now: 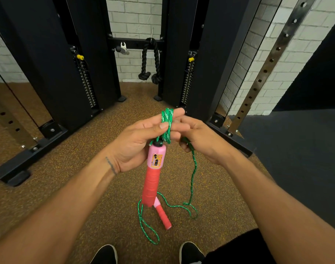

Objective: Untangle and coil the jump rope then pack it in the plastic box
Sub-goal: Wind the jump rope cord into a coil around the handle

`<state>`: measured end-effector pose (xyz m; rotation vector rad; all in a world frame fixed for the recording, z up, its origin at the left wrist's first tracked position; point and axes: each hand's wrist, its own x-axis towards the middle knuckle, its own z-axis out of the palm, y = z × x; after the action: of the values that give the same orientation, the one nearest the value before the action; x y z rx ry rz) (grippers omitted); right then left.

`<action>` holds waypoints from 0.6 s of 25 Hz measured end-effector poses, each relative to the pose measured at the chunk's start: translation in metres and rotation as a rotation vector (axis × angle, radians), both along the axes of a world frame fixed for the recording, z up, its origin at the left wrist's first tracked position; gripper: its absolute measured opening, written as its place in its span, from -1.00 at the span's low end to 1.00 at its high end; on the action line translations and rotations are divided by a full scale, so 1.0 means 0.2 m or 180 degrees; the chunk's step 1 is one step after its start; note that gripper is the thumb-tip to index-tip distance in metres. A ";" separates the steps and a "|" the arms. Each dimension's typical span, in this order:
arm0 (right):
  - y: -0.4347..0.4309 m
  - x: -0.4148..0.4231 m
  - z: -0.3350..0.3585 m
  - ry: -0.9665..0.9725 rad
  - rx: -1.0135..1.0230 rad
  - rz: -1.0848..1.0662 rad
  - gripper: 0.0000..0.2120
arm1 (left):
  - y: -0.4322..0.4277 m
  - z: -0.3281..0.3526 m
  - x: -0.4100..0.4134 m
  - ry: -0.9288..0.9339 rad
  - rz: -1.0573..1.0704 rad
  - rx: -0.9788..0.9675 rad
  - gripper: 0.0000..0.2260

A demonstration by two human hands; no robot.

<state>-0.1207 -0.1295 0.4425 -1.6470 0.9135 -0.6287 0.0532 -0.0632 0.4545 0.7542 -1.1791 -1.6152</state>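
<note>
The left hand (pixel 136 141) grips several turns of the green jump rope (pixel 167 123) wound over its fingers, a pink handle (pixel 153 174) hanging at 6 o'clock. The right hand (pixel 199 140), at 3 o'clock, pinches the trailing strand; the second handle (pixel 163 216) lies on the floor (pixel 105 149).

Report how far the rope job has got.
Done: a few turns of green rope coiled around the left hand, one handle hanging below it. In hand: the right hand feeds more rope. Left: slack and the second handle lie on the floor; no box in view.
</note>
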 end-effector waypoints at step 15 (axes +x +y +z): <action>0.03 -0.01 0.03 0.1743 -0.1937 0.0786 -0.72 | -0.08 -0.06 0.05 -0.0592 0.0960 0.0153 -0.31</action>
<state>-0.1226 -0.1228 0.4479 -2.5146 0.9236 -0.2908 0.0628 -0.0791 0.4434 1.0777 -1.0979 -1.3485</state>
